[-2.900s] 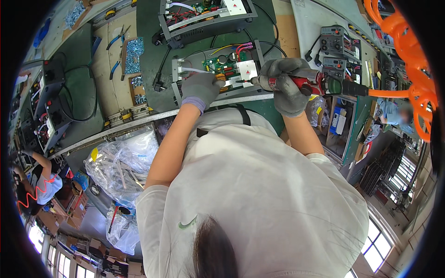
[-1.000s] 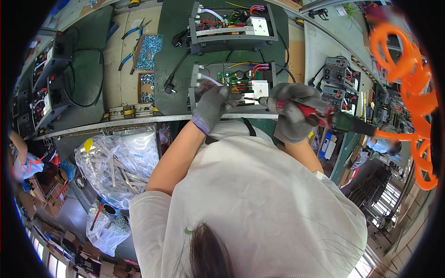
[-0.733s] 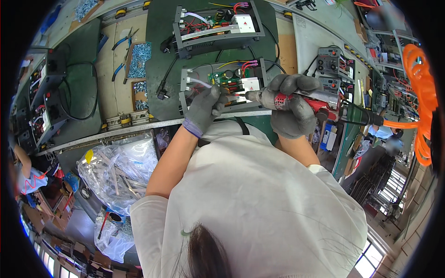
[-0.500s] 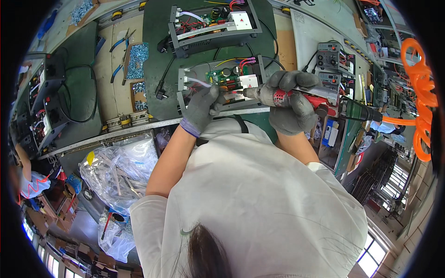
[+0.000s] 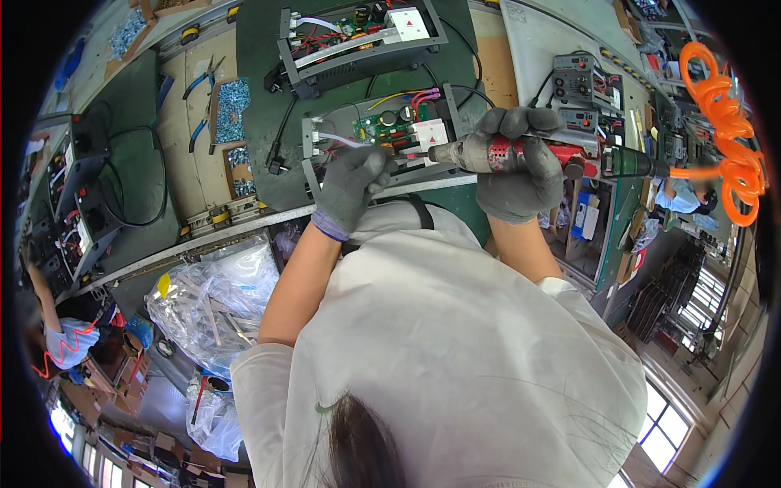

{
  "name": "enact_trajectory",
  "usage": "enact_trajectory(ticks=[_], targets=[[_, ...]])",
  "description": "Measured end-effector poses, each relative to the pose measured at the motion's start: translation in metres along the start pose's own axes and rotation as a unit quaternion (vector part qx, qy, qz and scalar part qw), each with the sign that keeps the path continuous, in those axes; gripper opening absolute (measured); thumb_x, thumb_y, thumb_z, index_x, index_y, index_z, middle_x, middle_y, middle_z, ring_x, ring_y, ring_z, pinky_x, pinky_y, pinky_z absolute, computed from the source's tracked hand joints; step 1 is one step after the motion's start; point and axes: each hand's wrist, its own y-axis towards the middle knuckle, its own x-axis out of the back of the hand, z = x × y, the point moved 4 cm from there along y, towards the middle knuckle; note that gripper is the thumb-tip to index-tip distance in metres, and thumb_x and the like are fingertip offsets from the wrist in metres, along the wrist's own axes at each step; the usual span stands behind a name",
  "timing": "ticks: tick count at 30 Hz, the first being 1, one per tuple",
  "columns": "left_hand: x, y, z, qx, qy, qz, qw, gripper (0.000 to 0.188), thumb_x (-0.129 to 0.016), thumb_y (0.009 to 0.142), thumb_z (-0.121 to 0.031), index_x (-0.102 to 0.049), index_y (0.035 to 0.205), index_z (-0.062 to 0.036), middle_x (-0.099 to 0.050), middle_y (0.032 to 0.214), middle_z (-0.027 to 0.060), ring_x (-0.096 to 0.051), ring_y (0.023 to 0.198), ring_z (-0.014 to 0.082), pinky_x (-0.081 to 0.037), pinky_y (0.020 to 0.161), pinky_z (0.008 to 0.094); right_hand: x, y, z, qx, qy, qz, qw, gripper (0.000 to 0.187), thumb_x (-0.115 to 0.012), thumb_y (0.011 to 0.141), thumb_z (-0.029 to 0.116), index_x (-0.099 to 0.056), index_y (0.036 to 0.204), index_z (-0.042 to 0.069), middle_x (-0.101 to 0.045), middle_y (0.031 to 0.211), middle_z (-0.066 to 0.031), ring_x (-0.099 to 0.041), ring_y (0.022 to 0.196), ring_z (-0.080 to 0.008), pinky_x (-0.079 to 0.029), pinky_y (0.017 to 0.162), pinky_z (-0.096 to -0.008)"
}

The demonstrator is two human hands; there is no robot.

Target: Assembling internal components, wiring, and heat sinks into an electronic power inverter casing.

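Observation:
In my right hand [image 5: 525,167], gloved in grey, is a red and silver air screwdriver [image 5: 480,153], lying nearly level with its bit pointing left. My left hand [image 5: 350,191], also gloved, is closed in a pinch near the bit's tip. Whatever its fingers hold is hidden. Both hands are at the near side of an opened electronic unit [image 5: 390,122], which shows a green circuit board, coloured wires and a white plate with a red triangle. Behind it stands a similar open unit [image 5: 358,49] with a dark vented case.
Blue-handled pliers [image 5: 199,81] lie left of a box of small screws [image 5: 233,110]. A black power plug [image 5: 278,163] rests on the green mat. More units [image 5: 573,81] stand at right, near a coiled orange air hose [image 5: 716,106]. Clear plastic bags [image 5: 215,297] fill the lower left.
The view has shifted slightly, moving the bench leftward and up in the picture. Relative to the near unit, my right hand and the screwdriver have moved a little right. My left hand stays pinched.

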Motion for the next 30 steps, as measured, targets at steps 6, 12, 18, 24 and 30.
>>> enact_trajectory(ticks=[6, 12, 18, 24, 30], targets=[[-0.001, 0.001, 0.005, 0.058, -0.119, 0.022, 0.991, 0.059, -0.070, 0.092, -0.047, -0.060, 0.117, 0.0049, -0.064, 0.091, 0.0126, -0.050, 0.069, 0.0081, -0.038, 0.053, 0.0191, 0.003, 0.000, 0.006, -0.003, 0.018, -0.022, 1.000, 0.035, -0.057, 0.085, 0.019, -0.063, 0.119, 0.014, -0.062, 0.097, -0.0086, -0.060, 0.096, -0.0241, -0.048, 0.094, -0.0410], [0.008, 0.005, 0.009, 0.184, -0.169, -0.030, 0.968, 0.055, -0.067, 0.095, -0.041, -0.056, 0.124, 0.0039, -0.064, 0.099, 0.0151, -0.054, 0.070, 0.0094, -0.038, 0.050, 0.0180, 0.024, -0.007, 0.006, -0.030, -0.051, -0.097, 0.993, 0.024, -0.057, 0.081, 0.005, -0.063, 0.105, 0.004, -0.065, 0.089, -0.0149, -0.065, 0.081, -0.0284, -0.057, 0.071, -0.0394], [0.001, 0.005, 0.012, 0.100, -0.073, -0.071, 0.990, 0.035, -0.048, 0.098, -0.009, -0.053, 0.129, 0.0058, -0.065, 0.106, 0.0165, -0.063, 0.086, 0.0180, -0.054, 0.069, 0.0245, 0.035, -0.018, -0.007, -0.037, -0.134, -0.034, 0.990, 0.037, -0.058, 0.083, 0.008, -0.060, 0.120, 0.010, -0.063, 0.097, -0.0105, -0.062, 0.090, -0.0262, -0.057, 0.071, -0.0404], [-0.001, -0.002, 0.008, 0.098, -0.036, -0.093, 0.990, 0.034, -0.045, 0.099, -0.006, -0.053, 0.130, 0.0067, -0.065, 0.111, 0.0167, -0.066, 0.100, 0.0224, -0.057, 0.085, 0.0280, 0.030, -0.022, -0.013, -0.006, -0.186, 0.012, 0.982, 0.026, -0.062, 0.082, 0.007, -0.060, 0.109, 0.007, -0.061, 0.087, -0.0102, -0.060, 0.076, -0.0239, -0.054, 0.063, -0.0364], [0.002, 0.000, 0.009, 0.102, -0.034, -0.101, 0.989, 0.028, -0.056, 0.102, -0.017, -0.056, 0.122, 0.0020, -0.063, 0.107, 0.0095, -0.059, 0.085, 0.0130, -0.052, 0.076, 0.0235, 0.012, -0.024, -0.021, 0.025, -0.178, 0.115, 0.977, 0.017, -0.065, 0.083, 0.000, -0.055, 0.096, 0.004, -0.059, 0.080, -0.0102, -0.057, 0.069, -0.0196, -0.049, 0.062, -0.0326]])
